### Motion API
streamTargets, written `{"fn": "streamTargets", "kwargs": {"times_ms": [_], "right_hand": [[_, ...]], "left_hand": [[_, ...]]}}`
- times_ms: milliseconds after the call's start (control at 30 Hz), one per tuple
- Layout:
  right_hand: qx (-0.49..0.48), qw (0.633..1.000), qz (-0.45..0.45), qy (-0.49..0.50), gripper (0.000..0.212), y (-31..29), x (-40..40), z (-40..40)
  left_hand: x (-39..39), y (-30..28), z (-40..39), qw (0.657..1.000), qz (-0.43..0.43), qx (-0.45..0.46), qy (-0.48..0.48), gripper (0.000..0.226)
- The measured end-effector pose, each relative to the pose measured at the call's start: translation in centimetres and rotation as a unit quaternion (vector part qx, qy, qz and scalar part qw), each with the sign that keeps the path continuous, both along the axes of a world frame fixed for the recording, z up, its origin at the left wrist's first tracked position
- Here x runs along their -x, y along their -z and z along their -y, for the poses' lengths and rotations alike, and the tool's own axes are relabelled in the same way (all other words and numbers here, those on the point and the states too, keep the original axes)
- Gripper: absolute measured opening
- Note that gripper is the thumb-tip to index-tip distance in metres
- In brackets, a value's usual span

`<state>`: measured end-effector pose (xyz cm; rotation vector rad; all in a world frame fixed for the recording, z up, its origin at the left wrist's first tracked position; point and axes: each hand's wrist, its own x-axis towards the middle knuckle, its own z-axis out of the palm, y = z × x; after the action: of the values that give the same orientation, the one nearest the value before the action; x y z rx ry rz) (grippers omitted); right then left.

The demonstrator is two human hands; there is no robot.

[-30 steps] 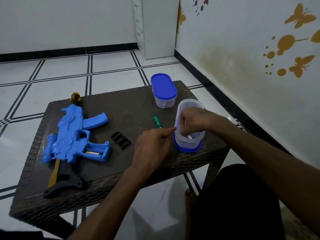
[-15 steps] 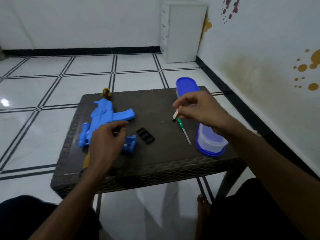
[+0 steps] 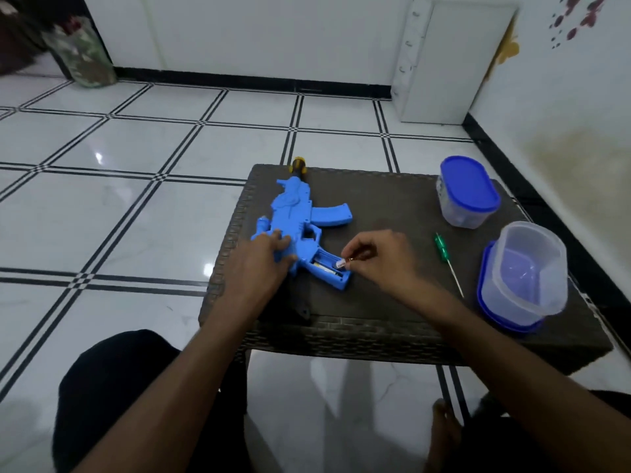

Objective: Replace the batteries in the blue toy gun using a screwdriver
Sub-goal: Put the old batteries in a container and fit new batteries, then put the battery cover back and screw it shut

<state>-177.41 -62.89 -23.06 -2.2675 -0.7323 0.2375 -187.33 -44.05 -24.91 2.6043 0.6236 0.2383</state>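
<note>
The blue toy gun (image 3: 300,216) lies on the dark wicker table (image 3: 392,199), its grip pointing toward me with the battery compartment (image 3: 329,269) uncovered. My left hand (image 3: 259,264) rests flat on the gun's body, fingers spread and straight. My right hand (image 3: 379,256) pinches a small battery (image 3: 341,263) at the open compartment's end. A green-handled screwdriver (image 3: 444,254) lies on the table to the right of my right hand. The black compartment cover is hidden behind my hands.
A lidded clear container with a blue lid (image 3: 466,192) stands at the back right. An open clear container (image 3: 527,271) sits on its blue lid at the right edge. A white cabinet (image 3: 447,59) stands against the far wall.
My right hand carried the battery from above the screwdriver down and left to the gun's compartment. My left hand settled flat on the gun's body. The view swung left.
</note>
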Motion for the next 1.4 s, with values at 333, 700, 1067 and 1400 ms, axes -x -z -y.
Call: {"fn": "streamTargets", "kwargs": {"times_ms": [333, 700, 1067, 1400], "right_hand": [[0.083, 0.989, 0.073, -0.094, 0.016, 0.2, -0.6, -0.7], [0.021, 0.993, -0.118, 0.006, 0.039, 1.1, -2.0, -1.5], [-0.006, 0.994, -0.101, 0.039, 0.020, -0.8, -2.2, 0.5], [0.202, 0.979, 0.027, 0.031, 0.046, 0.8, -2.5, 3.7]], "left_hand": [[-0.2, -0.8, -0.1, 0.999, -0.024, -0.042, 0.011, 0.041], [0.0, -1.6, 0.4, 0.996, -0.044, -0.074, 0.016, 0.038], [0.2, -1.6, 0.2, 0.997, -0.041, -0.062, 0.031, 0.040], [0.8, -0.9, 1.4, 0.993, -0.070, -0.085, 0.039, 0.056]]}}
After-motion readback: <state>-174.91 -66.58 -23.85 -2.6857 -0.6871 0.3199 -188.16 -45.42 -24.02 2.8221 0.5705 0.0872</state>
